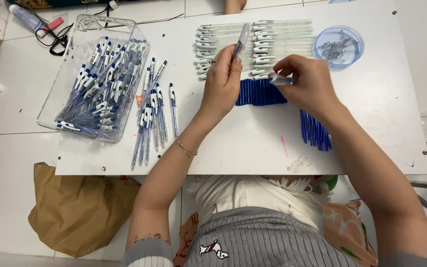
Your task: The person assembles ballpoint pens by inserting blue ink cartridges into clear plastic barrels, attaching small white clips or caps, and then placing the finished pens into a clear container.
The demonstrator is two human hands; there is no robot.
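Left hand (222, 81): fingers closed on a clear pen barrel (241, 39), tip tilted away, wrist raised off the table (253, 148). Right hand (306, 84): pinching a blue grip piece (278, 79) level with the barrel, seemingly for fitting. Just below: row of blue grips (262, 92). Beyond: clear barrels (258, 47), laid in rows. Far right: dish of small metal parts (338, 47). Left: finished pens (151, 116), loose and in a clear tray (63, 94).

1. The board (371, 138) lies before me; all places are given from it.
2. At its left edge, the tray (65, 81) holds finished pens (100, 89).
3. Right of the tray, loose pens (151, 113) lie on the board.
4. At the far edge, pen barrels (282, 34) lie in rows.
5. At the far right, the dish (339, 34) holds springs (337, 48).
6. At the centre, nearer than the barrels, lie the grip sleeves (260, 93).
7. Refills (315, 131) lie right of centre.
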